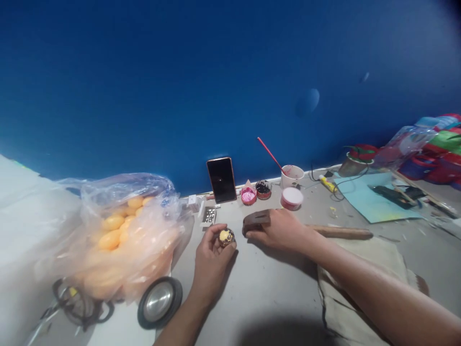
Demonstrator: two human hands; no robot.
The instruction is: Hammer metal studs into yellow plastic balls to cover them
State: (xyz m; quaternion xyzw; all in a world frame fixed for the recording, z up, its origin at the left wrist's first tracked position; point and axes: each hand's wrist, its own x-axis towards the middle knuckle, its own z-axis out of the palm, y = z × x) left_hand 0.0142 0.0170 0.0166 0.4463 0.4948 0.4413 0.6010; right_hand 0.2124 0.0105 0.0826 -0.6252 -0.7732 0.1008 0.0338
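Note:
My left hand [214, 254] is closed around a small round ball [226, 236], pale yellow with dark and shiny patches, held just above the table. To its right, my right hand [283, 230] wraps over the dark head of a hammer [256, 220]. A wooden handle [342, 232] sticks out to the right behind my right wrist; its join with the head is hidden by the hand. Just beyond my left hand lies a small open box [209, 216] of shiny silver bits.
A phone [221, 179] leans against the blue wall. Near it stand a pink paint pot [248, 195], a black paint pot [263, 189] and a white cup [292, 177] with a red stick. At left sits a plastic bag [126, 230] of yellow-orange eggs; a folded cloth [363, 283] lies right.

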